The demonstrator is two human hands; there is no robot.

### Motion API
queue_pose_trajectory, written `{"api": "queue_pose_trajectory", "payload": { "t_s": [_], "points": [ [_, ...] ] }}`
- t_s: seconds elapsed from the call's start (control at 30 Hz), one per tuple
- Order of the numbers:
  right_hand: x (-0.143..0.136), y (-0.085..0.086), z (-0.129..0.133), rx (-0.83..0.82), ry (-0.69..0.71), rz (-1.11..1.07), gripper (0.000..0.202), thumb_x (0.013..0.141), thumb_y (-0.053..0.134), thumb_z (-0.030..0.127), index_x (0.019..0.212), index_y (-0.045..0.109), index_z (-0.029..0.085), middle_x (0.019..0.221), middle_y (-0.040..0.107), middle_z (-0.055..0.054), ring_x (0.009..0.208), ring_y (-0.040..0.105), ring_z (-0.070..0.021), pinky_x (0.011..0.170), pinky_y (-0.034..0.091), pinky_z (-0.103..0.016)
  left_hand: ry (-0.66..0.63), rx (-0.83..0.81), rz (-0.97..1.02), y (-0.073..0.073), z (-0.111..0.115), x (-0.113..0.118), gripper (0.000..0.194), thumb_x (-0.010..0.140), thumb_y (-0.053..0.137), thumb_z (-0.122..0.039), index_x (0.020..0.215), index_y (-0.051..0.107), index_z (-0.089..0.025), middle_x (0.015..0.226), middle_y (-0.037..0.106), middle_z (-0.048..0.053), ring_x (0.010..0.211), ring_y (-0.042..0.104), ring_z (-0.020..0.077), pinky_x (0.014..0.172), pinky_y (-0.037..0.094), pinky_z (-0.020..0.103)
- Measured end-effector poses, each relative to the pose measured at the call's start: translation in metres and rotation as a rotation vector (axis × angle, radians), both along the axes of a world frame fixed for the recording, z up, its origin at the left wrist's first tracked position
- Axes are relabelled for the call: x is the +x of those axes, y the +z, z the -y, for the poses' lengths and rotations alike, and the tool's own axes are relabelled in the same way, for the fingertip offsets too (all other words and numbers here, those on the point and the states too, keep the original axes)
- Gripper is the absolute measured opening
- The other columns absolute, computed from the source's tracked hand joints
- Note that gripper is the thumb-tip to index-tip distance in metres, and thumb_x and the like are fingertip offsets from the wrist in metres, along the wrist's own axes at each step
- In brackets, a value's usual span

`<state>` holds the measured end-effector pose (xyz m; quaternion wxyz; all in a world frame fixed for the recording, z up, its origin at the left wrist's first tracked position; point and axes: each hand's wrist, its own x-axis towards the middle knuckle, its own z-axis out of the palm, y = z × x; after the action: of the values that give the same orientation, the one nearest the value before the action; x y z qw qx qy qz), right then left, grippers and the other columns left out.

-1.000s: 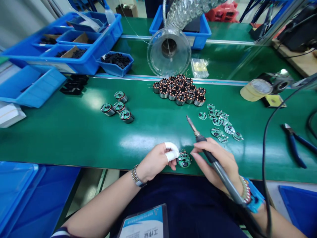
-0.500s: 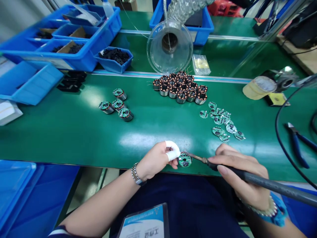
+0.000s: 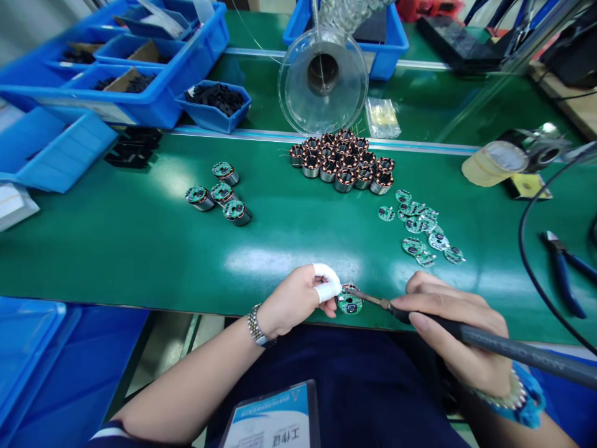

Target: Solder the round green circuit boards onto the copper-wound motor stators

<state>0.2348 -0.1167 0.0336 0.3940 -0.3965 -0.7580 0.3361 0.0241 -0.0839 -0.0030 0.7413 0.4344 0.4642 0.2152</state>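
Observation:
My left hand (image 3: pixel 303 292), with white covers on its thumb and index finger, is closed at the left edge of a round green circuit board (image 3: pixel 349 303) near the table's front edge. A copper-coloured rim shows at the board's far side; what lies beneath it is mostly hidden. In my right hand (image 3: pixel 452 317) is a soldering iron (image 3: pixel 494 345), held like a pen. Its tip touches or hovers just over the board's far edge, close to my left fingertips. Whether the white-covered fingers also pinch a thin wire, I cannot make out.
Copper-wound stators (image 3: pixel 345 162) stand grouped mid-table, with loose circuit boards (image 3: pixel 420 221) to their right. Several board-topped stators (image 3: pixel 224 193) stand left. A clear extraction hood (image 3: pixel 323 93) hangs behind. Cutters (image 3: pixel 564 267), a yellowish cup (image 3: pixel 492 165) and the iron's cable (image 3: pixel 527 249) are right.
The iron's tip has shifted slightly along the board's far edge toward my left fingers. Both hands keep nearly the same pose; the whole view has shifted a little.

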Motion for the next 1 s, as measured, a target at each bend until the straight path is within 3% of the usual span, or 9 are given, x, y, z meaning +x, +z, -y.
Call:
{"api": "queue_pose_trajectory", "payload": {
  "t_s": [1.0],
  "points": [
    [0.007,0.0021,0.0001,-0.021,-0.02,-0.06,0.027,0.073,0.053,0.007,0.094,0.066,0.019,0.065,0.06,-0.003,0.061,0.052,-0.0156,0.054,0.042,-0.032,-0.001,-0.003,-0.036,0.0004,0.0001,0.0009,0.009,0.076,0.051,-0.016,0.067,0.051,-0.014,0.053,0.056,-0.001,0.049,0.056,0.0091,0.054,0.042,0.021]
  ]
}}
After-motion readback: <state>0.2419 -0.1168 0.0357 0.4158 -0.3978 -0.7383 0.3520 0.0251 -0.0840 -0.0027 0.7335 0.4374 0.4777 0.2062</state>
